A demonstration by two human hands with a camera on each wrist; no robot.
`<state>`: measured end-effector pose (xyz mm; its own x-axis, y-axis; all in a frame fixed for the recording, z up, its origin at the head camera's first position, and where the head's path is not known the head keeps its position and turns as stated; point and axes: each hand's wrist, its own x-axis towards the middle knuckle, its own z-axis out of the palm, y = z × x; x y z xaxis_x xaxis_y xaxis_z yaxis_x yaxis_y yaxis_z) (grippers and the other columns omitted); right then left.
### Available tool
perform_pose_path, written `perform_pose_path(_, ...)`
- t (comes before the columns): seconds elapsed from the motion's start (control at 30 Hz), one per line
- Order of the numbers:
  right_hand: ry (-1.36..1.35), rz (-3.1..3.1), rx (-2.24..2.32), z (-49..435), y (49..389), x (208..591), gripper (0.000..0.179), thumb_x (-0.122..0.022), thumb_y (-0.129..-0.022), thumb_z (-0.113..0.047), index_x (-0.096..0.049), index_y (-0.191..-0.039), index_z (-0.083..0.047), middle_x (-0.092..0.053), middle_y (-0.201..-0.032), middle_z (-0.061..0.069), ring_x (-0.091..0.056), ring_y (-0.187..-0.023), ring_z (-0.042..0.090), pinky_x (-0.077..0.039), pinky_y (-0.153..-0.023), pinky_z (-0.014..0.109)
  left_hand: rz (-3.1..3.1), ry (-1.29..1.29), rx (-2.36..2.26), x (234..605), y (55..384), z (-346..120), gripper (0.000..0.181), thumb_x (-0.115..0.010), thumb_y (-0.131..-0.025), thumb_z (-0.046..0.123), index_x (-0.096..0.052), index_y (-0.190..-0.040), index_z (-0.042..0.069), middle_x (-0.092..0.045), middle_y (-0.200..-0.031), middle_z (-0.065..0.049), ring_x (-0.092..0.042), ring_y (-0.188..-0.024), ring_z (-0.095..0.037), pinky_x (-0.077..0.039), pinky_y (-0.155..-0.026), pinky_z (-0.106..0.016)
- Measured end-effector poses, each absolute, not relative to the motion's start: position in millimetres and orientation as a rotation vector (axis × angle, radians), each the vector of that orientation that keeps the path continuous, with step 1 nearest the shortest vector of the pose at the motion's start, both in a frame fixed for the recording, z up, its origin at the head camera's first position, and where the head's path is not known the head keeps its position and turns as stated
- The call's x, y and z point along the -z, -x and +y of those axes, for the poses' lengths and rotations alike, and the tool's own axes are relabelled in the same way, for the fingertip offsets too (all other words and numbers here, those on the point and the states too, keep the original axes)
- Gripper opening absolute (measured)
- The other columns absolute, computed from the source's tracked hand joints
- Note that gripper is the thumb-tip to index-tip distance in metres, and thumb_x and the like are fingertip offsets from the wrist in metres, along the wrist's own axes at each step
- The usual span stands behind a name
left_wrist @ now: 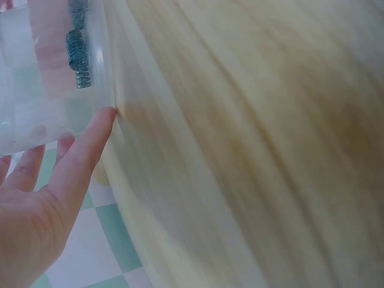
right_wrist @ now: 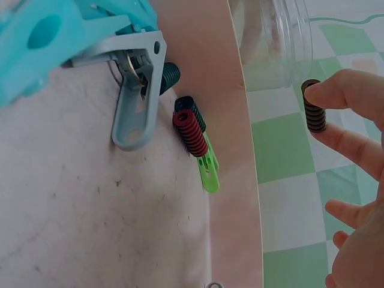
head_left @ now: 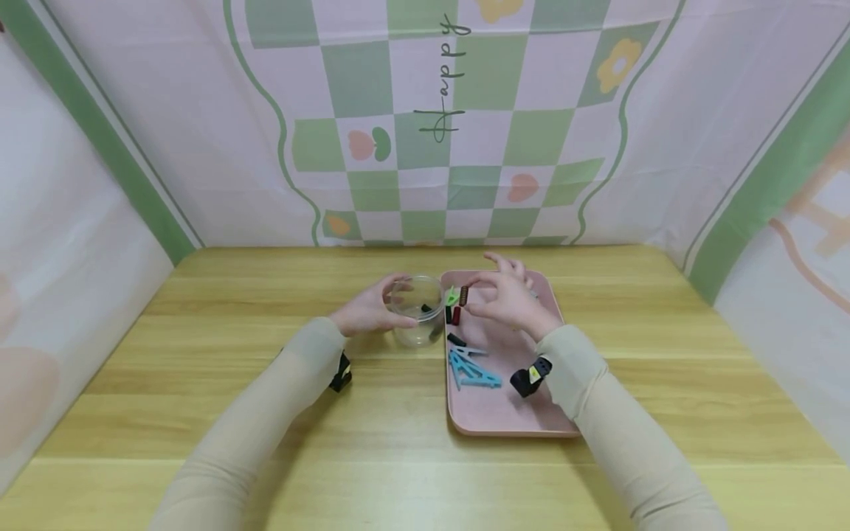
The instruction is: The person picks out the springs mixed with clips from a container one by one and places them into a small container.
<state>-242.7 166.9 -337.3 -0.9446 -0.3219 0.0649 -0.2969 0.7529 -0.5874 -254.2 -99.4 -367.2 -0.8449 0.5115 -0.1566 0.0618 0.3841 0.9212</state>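
My left hand (head_left: 368, 310) holds a clear plastic jar (head_left: 415, 335) that stands on the table just left of the pink tray. Dark green coil springs (left_wrist: 76, 49) lie inside the jar, as the left wrist view shows. Over the tray's far left part, my right hand (head_left: 510, 301) pinches a dark brown coil spring (right_wrist: 314, 109) between thumb and index finger, its other fingers spread. In the tray lie a red spring (right_wrist: 190, 133), dark green springs (head_left: 456, 339) and a bright green clip (right_wrist: 209, 179).
The pink tray (head_left: 491, 424) also holds light blue clips (head_left: 479, 379) and a grey clip (right_wrist: 135, 123) near its left rim. Beneath everything is a wooden table (head_left: 299, 472). A patterned cloth (head_left: 425, 184) hangs behind it.
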Motion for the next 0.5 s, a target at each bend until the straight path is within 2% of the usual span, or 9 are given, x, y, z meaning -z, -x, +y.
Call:
perform_pose_path(0.2,0.522,2.900,0.982,166.7,243.3,333.4,0.036,-0.072,-0.078,-0.022,-0.067,-0.111,-0.010,-0.013,-0.156,0.016,-0.002,-0.139,0.043,-0.003,-0.105,0.069,2.227,-0.478,-1.466,367.5,254.8,-98.6,0.086,-0.077,-0.079,0.016,-0.025,-0.147,0.021,-0.032,-0.151,-0.004,-0.033,-0.137,-0.032,-0.054,-0.083,-0.035)
perform_pose_path(0.5,0.520,2.886,0.984,166.9,245.2,328.2,0.033,-0.072,-0.079,-0.023,-0.068,-0.109,-0.012,-0.010,-0.158,0.013,0.002,-0.140,0.042,0.001,-0.105,0.068,2.233,-0.460,-1.468,366.1,252.7,-97.6,0.085,-0.077,-0.079,0.013,-0.026,-0.147,0.020,-0.032,-0.151,-0.005,-0.034,-0.136,-0.032,-0.054,-0.085,-0.037)
